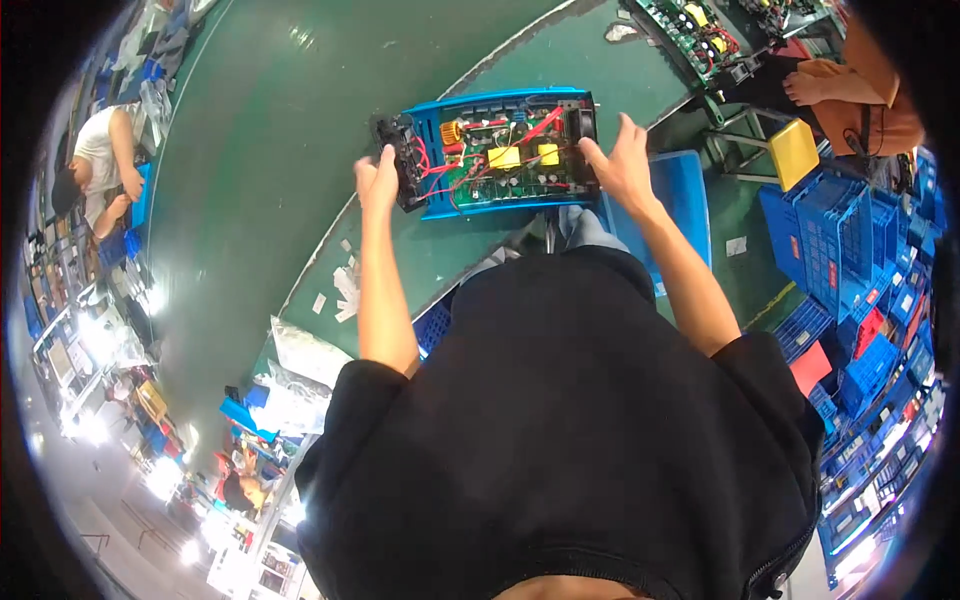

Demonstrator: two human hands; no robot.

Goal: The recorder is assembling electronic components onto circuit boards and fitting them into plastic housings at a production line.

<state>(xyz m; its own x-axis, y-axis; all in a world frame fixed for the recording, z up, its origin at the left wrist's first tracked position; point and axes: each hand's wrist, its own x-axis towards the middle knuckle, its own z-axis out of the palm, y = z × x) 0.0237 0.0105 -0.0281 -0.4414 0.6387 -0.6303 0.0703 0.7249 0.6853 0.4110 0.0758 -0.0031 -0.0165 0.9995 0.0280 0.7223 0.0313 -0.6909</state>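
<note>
In front of me is an open blue housing with a green circuit board, most likely a power inverter [500,178]. Yellow transformers, a copper coil and loose red wires show inside it. At its left end, a black end panel [406,165] stands slightly askew, joined to the board by red wires. My left hand [378,182] grips this panel, thumb on top and fingers partly hidden behind it. My right hand [624,168] holds the opposite end beside a black fan [579,125], its thumb against the edge and its index finger pointing up.
A blue plastic bin [682,205] stands just right of my knees. Farther right are a yellow-topped stool [793,155], stacked blue crates [835,235] and a co-worker's hand [803,88]. Another open circuit board [690,38] lies at the upper right. White scraps [347,290] litter the green surface.
</note>
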